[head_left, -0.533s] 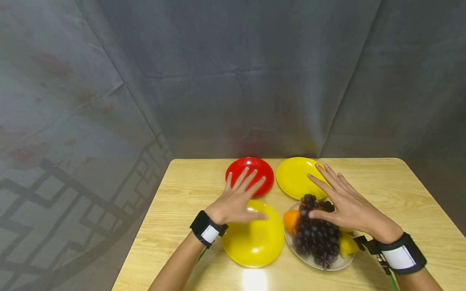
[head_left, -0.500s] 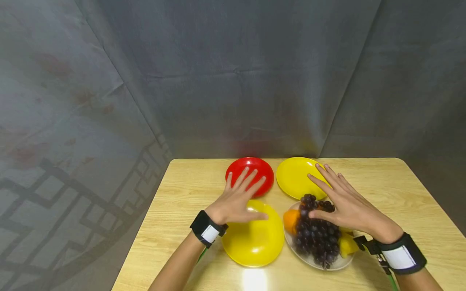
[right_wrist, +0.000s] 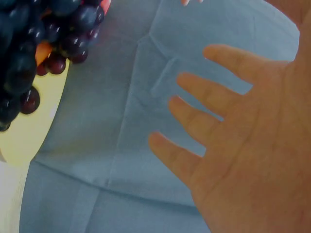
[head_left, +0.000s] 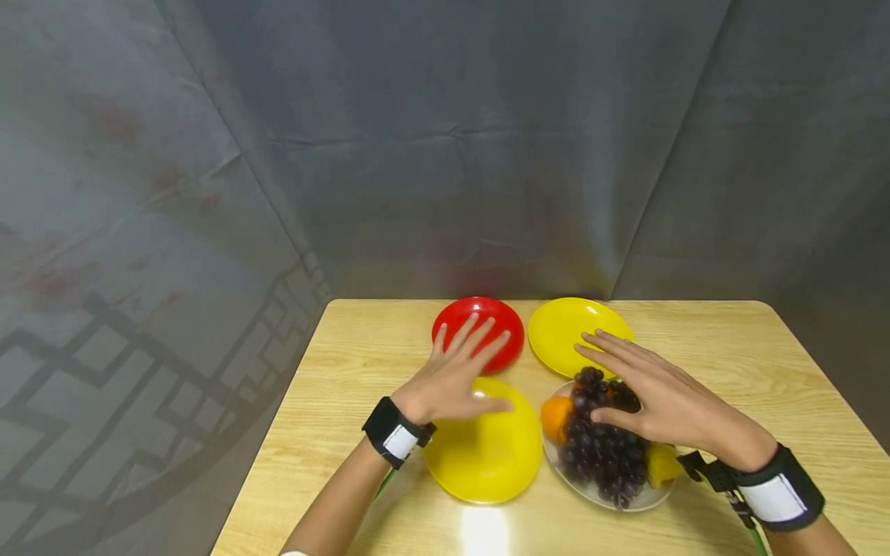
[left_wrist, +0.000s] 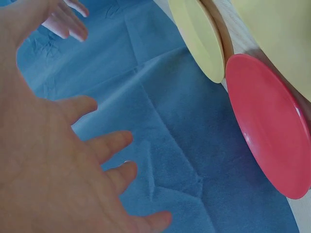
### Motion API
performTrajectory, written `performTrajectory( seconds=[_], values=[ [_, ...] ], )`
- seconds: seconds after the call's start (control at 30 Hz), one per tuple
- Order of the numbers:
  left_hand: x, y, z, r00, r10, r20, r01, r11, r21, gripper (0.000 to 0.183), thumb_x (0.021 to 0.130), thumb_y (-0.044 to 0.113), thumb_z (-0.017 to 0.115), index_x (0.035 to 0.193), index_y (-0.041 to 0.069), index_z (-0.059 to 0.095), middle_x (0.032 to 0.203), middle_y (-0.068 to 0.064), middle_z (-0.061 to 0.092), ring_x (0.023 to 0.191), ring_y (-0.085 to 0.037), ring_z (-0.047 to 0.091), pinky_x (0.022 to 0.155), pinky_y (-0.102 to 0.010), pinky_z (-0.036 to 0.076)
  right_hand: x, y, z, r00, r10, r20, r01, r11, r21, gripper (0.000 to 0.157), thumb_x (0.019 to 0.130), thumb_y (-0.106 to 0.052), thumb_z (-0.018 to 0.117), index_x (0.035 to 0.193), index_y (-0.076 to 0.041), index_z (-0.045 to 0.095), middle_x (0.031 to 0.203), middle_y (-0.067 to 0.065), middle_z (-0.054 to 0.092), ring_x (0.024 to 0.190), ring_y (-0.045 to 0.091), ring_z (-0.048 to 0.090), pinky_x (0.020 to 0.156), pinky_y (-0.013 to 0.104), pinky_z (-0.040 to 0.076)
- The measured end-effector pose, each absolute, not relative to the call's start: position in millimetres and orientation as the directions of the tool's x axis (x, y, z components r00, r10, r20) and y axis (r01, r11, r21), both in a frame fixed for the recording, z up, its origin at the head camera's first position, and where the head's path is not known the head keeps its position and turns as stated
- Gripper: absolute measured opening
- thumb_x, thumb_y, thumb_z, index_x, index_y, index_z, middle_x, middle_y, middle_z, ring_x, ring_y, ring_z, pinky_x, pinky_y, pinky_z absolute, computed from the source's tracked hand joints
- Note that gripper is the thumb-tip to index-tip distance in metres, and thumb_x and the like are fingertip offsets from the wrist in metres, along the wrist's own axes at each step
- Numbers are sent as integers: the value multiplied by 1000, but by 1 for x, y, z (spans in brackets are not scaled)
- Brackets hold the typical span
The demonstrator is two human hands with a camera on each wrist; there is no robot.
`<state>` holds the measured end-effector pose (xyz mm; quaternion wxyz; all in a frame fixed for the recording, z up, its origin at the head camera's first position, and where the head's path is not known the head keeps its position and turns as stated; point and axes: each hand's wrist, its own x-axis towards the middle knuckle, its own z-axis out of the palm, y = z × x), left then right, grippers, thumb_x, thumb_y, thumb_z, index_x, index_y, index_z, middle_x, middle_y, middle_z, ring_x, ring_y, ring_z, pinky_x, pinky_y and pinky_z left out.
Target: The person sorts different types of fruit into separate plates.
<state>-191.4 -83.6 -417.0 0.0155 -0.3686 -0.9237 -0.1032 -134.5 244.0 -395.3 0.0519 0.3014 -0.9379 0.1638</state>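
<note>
My left hand (head_left: 455, 386) hovers with fingers spread, overlapping the near yellow plate (head_left: 487, 463) and the red plate (head_left: 511, 355) in the head view. Nothing is in it. My right hand (head_left: 660, 398), also spread and holding nothing, is over a white plate (head_left: 591, 494) of fruit. That plate bears a bunch of dark grapes (head_left: 605, 455), an orange (head_left: 556, 417) at its left and a yellow fruit (head_left: 664, 463) at its right, partly hidden by the hand. Behind it lies a second yellow plate (head_left: 563, 332), which the right fingertips overlap.
All the plates stand on a light wooden table (head_left: 348, 371) with rounded far corners. Grey cloth (head_left: 473, 193) hangs behind the table and along its left side. Each wrist wears a black strap with a small camera and a green cable.
My right hand's fingers have tilted left and slightly down. The left hand stays nearly where it was. The plates and fruit rest in place; the head view has shifted slightly.
</note>
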Motion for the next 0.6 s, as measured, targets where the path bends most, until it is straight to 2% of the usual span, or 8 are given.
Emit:
performTrajectory(
  seconds=[0.17, 0.3, 0.4, 0.53, 0.6],
  values=[
    [-194, -86, -416, -736, 666, 123, 675, 708, 209, 93, 81, 75, 49, 156, 29, 18, 162, -1, 10, 145, -25, -5, 111, -65, 3, -130, 237, -400, -754, -630, 185, -656, 710, -256, 76, 75, -41, 78, 142, -30, 46, 148, 3, 42, 131, 27, 39, 99, 59, 39],
    [-201, -91, -422, -766, 629, 131, 640, 728, 248, 85, 85, 68, 52, 154, 25, 25, 160, -2, 20, 145, -23, 4, 109, -66, 13, -124, 232, -410, -690, -707, 158, -721, 649, -243, 71, 71, -30, 81, 136, -26, 53, 142, 2, 47, 128, 26, 41, 98, 57, 40],
    [-212, -100, -435, -797, 589, 137, 600, 741, 301, 77, 90, 61, 51, 152, 20, 32, 157, -4, 28, 144, -25, 13, 109, -63, 21, -119, 227, -416, -648, -753, 118, -752, 607, -257, 73, 65, -24, 83, 133, -24, 57, 140, 2, 47, 127, 26, 40, 99, 57, 39],
    [-232, -117, -456, -851, 508, 132, 516, 761, 392, 67, 94, 52, 52, 148, 15, 39, 152, -9, 35, 138, -27, 28, 106, -57, 32, -112, 223, -423, -622, -779, 78, -767, 585, -264, 76, 59, -22, 83, 130, -30, 58, 140, 1, 45, 129, 27, 36, 102, 59, 34],
    [-242, -125, -466, -883, 456, 116, 457, 773, 440, 64, 95, 47, 54, 147, 13, 41, 150, -10, 37, 129, -27, 39, 103, -52, 38, -109, 221, -427, -624, -779, 62, -763, 590, -264, 78, 56, -20, 83, 129, -32, 58, 141, 1, 43, 130, 29, 33, 103, 62, 30]
  ],
)
